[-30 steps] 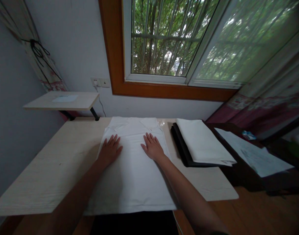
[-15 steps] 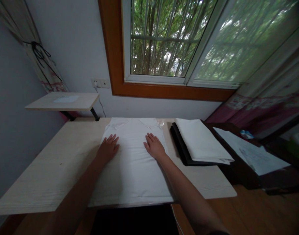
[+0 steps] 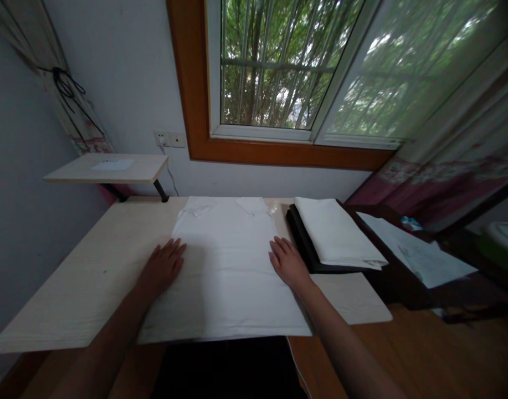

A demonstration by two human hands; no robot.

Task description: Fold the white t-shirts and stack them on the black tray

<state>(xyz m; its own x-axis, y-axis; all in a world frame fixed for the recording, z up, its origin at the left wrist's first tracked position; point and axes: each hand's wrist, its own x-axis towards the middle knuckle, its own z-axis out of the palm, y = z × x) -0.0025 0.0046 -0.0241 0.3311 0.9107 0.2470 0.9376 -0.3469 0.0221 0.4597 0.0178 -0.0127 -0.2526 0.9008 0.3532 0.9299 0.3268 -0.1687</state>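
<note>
From where I stand, the white cloth [image 3: 237, 282] lies flat on the pale table [image 3: 83, 266], reaching from near the wall side to the near edge; whether it hangs over there I can't tell. The left hand [image 3: 164, 265] rests palm down at its left side, fingers slightly apart, the right hand [image 3: 290, 265] likewise at its right side, fingers a little spread; neither is clamped on anything that I can see. The palms are hidden, and the forearms cover stretches of the cloth's side edges before running out of view. Toward the far end, slanting folds show on both sides, but white on white makes the layers hard to sort out. Just beyond the right hand sits a folded white cloth [image 3: 340, 235] on a black one [image 3: 302, 241], mostly covered. Farther right, a sheet [image 3: 415, 249] bears markings too faint to read, and a greenish thing [image 3: 501, 244] is cut off in shadow.
</note>
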